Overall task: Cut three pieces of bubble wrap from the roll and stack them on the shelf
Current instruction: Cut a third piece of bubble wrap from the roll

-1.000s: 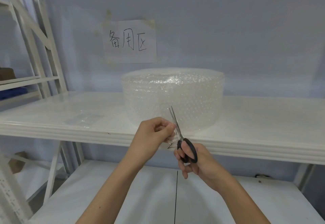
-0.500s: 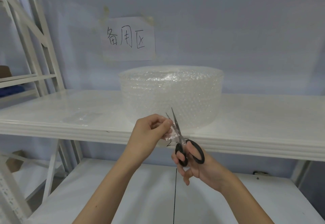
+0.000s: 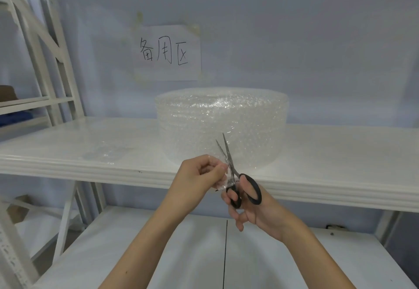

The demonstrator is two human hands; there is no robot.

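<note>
A wide roll of clear bubble wrap point(image 3: 222, 125) lies flat on the white shelf point(image 3: 328, 159). Its loose end point(image 3: 225, 175) hangs over the shelf's front edge. My left hand point(image 3: 199, 177) pinches that loose end between thumb and fingers. My right hand point(image 3: 251, 207) grips black-handled scissors point(image 3: 240, 184), whose blades point up, slightly apart, with the wrap between them. A flat cut piece of bubble wrap point(image 3: 104, 153) lies on the shelf to the left of the roll.
A paper sign with handwritten characters point(image 3: 166, 52) is taped to the blue wall behind the roll. A lower white shelf point(image 3: 158, 254) lies under my arms. White rack uprights point(image 3: 45, 45) and side shelves with a brown box point(image 3: 8, 92) stand at the left.
The scissor blades went from nearly together to slightly apart, and both hands shifted a little while staying on the wrap's loose end.
</note>
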